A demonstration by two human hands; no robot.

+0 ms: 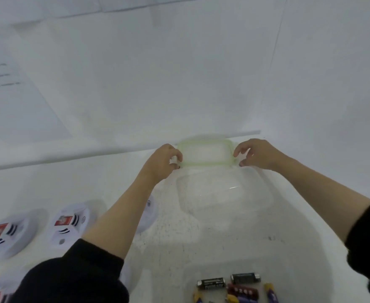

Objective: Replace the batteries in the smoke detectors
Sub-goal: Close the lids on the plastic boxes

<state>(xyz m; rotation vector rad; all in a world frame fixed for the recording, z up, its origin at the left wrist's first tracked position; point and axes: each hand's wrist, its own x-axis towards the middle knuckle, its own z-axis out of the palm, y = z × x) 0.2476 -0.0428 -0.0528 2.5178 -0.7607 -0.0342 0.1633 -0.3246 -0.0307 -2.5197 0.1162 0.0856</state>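
My left hand (pixel 164 160) and right hand (pixel 258 154) pinch the lid's (pixel 205 153) ends, it seems, at the box's (pixel 221 193) far edge, so I should keep it level, with the batteries (pixel 234 287) nearer me than the box.

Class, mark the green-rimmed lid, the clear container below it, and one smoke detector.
green-rimmed lid (pixel 205 153), head view, middle of its panel.
clear container (pixel 219 194), head view, bare base.
smoke detector (pixel 70 226), head view, top face.

Left hand (pixel 161 164), right hand (pixel 259 155): fingers (pixel 176 153) curled.
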